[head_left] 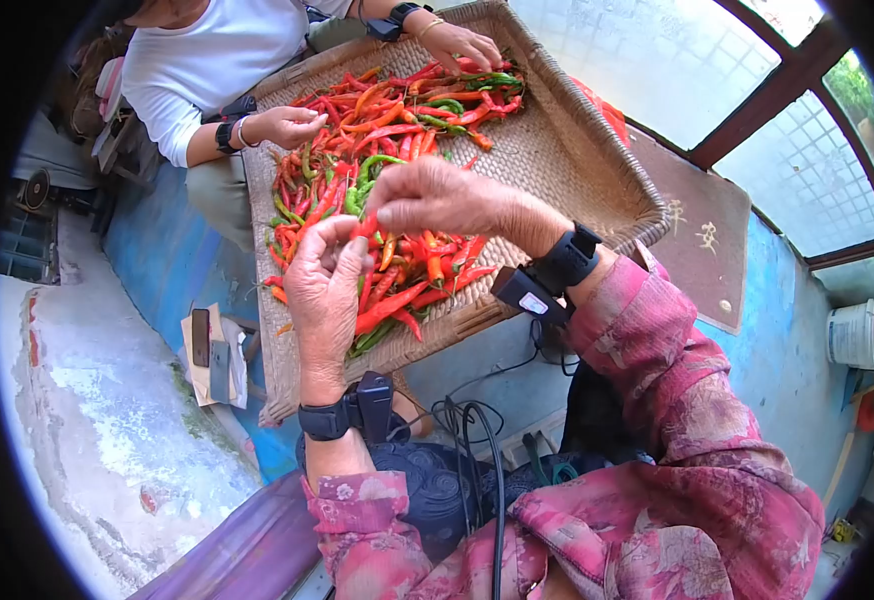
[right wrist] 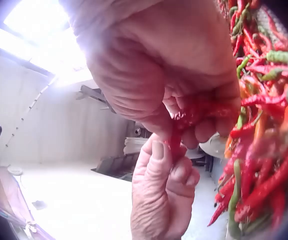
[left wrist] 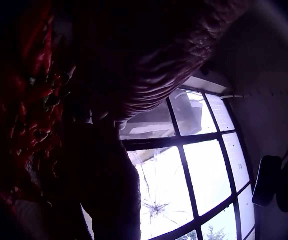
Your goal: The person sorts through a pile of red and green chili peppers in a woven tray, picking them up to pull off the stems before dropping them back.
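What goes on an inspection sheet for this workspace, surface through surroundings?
Surface: woven tray, raised rim.
Job's things: heaped peppers, mostly red, some green; one held red pepper.
Clutter: two dark, flat, phone-like objects beside the tray.
Grippers: left hand and right hand both pinch the held pepper.
Cables: black cables looped near the wearer's lap.
Surroundings: second person at the tray; windows; whitish bucket.

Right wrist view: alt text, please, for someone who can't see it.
The right hand and left hand hold a red pepper between their fingers, with a heap of red and green peppers at the picture's right.
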`<act>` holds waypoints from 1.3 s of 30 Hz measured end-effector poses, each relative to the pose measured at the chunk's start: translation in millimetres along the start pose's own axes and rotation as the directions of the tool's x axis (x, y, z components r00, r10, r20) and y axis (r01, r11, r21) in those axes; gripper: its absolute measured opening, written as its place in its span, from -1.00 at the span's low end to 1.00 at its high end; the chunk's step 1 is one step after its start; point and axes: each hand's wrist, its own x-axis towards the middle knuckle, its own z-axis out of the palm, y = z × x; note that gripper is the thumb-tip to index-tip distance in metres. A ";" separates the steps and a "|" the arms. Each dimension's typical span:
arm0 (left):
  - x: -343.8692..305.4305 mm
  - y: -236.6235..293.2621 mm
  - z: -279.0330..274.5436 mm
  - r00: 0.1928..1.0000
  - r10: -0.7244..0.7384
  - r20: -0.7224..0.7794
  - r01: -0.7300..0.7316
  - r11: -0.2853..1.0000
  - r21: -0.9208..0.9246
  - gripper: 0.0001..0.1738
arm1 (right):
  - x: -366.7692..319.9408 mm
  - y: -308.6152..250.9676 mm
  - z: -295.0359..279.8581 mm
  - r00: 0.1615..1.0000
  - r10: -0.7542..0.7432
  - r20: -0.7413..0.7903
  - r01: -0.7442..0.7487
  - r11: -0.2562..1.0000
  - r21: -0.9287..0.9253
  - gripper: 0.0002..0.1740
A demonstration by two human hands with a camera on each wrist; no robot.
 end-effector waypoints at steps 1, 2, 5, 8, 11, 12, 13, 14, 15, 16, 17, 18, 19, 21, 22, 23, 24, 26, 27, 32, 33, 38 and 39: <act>0.0 -2.6 2.6 0.997 0.007 -0.083 -0.011 0.999 -0.051 -0.79 | 0.5 1.7 -6.1 0.994 -0.078 -0.078 0.070 0.993 -0.099 -0.78; 1.4 -3.2 2.2 0.986 0.015 -0.166 -0.032 0.995 -0.097 -0.81 | 0.0 2.2 -13.6 0.976 -0.135 -0.173 0.108 0.981 -0.160 -0.79; 2.3 1.1 6.9 0.991 -0.068 -0.113 0.066 0.998 -0.016 -0.84 | -8.2 17.1 -39.7 0.834 -0.135 -0.535 -0.219 0.810 -0.545 -0.80; 6.1 -7.5 7.3 0.994 -0.047 -0.103 0.055 0.995 0.081 -0.85 | -9.5 38.7 -43.3 0.809 -0.307 -0.501 -0.277 0.554 -0.785 -0.74; 5.6 -6.6 10.8 0.997 -0.054 -0.061 0.060 0.993 0.106 -0.84 | 1.0 48.7 -25.5 0.936 0.132 -0.326 -0.326 0.671 -0.666 -0.66; 3.8 -9.3 14.0 0.997 -0.056 -0.044 0.060 0.994 0.092 -0.84 | 1.6 54.9 -16.5 0.949 0.135 -0.284 -0.293 0.709 -0.642 -0.60; 4.2 -11.3 15.9 0.998 -0.050 -0.034 0.053 0.995 0.086 -0.85 | 6.1 57.3 -8.3 0.958 0.169 -0.232 -0.283 0.687 -0.669 -0.56; 3.5 -9.7 17.9 0.999 -0.042 -0.033 0.046 0.991 0.125 -0.85 | 6.6 58.3 -3.0 0.942 0.287 -0.172 -0.329 0.702 -0.632 -0.47; 3.5 -5.4 16.8 0.999 -0.052 -0.003 0.052 0.984 0.173 -0.86 | 9.3 74.4 3.0 0.970 0.194 -0.147 -0.243 0.734 -0.634 -0.43; 2.6 -3.5 17.6 0.997 -0.075 -0.010 0.075 0.981 0.177 -0.86 | 12.0 86.4 11.5 0.970 0.118 -0.212 -0.227 0.750 -0.621 -0.40; 3.9 -3.9 19.5 0.995 -0.095 -0.006 0.094 0.980 0.175 -0.85 | 12.8 83.8 18.2 0.947 0.136 -0.289 -0.286 0.766 -0.575 -0.40; 6.7 -2.3 21.4 0.997 -0.070 -0.021 0.072 0.985 0.157 -0.86 | 13.5 76.0 16.6 0.943 0.196 -0.268 -0.314 0.790 -0.526 -0.43; 6.9 -2.3 22.1 0.997 -0.061 -0.043 0.066 0.988 0.138 -0.86 | 14.6 70.4 15.8 0.937 0.263 -0.228 -0.343 0.813 -0.471 -0.45; 6.8 -5.0 19.6 0.992 -0.085 -0.092 0.097 0.987 0.131 -0.85 | 18.3 62.7 15.7 0.925 0.282 -0.254 -0.371 0.813 -0.449 -0.60; 9.3 -6.3 16.8 0.987 -0.085 -0.139 0.093 0.994 0.054 -0.84 | 19.5 50.6 14.7 0.918 0.296 -0.266 -0.375 0.867 -0.328 -0.61; 10.7 -6.7 13.7 0.980 -0.077 -0.183 0.073 0.997 -0.025 -0.82 | 16.7 36.9 15.1 0.929 0.219 -0.298 -0.315 0.890 -0.329 -0.67; 9.7 -3.7 12.9 0.970 -0.102 -0.219 0.089 0.994 -0.066 -0.76 | 14.9 32.3 19.1 0.951 0.105 -0.291 -0.187 0.944 -0.272 -0.70; 11.1 -1.0 10.5 0.960 -0.178 -0.214 0.142 0.975 -0.174 -0.73 | 9.1 25.6 28.1 0.960 -0.079 -0.268 0.022 0.977 -0.211 -0.76; 10.2 -0.3 8.6 0.946 -0.261 -0.194 0.204 0.941 -0.271 -0.70 | 9.3 26.3 33.8 0.950 -0.106 -0.293 0.047 0.979 -0.199 -0.81; 10.8 -8.7 4.7 0.952 -0.236 -0.194 0.125 0.881 -0.457 -0.62 | -0.7 9.2 46.2 0.903 -0.314 -0.294 0.233 0.931 -0.280 -0.84; 10.5 -1.5 8.4 0.938 -0.259 -0.229 0.110 0.852 -0.511 -0.64 | -0.8 11.8 47.5 0.924 -0.295 -0.243 0.206 0.921 -0.331 -0.87; 10.0 -8.4 2.0 0.931 -0.342 -0.126 0.149 0.675 -0.723 -0.61 | -7.4 5.5 50.5 0.940 -0.298 -0.165 0.186 0.855 -0.483 -0.85; 8.6 -7.7 -1.4 0.923 -0.375 -0.083 0.200 0.653 -0.730 -0.61 | -6.9 2.9 49.6 0.957 -0.267 -0.114 0.177 0.847 -0.501 -0.82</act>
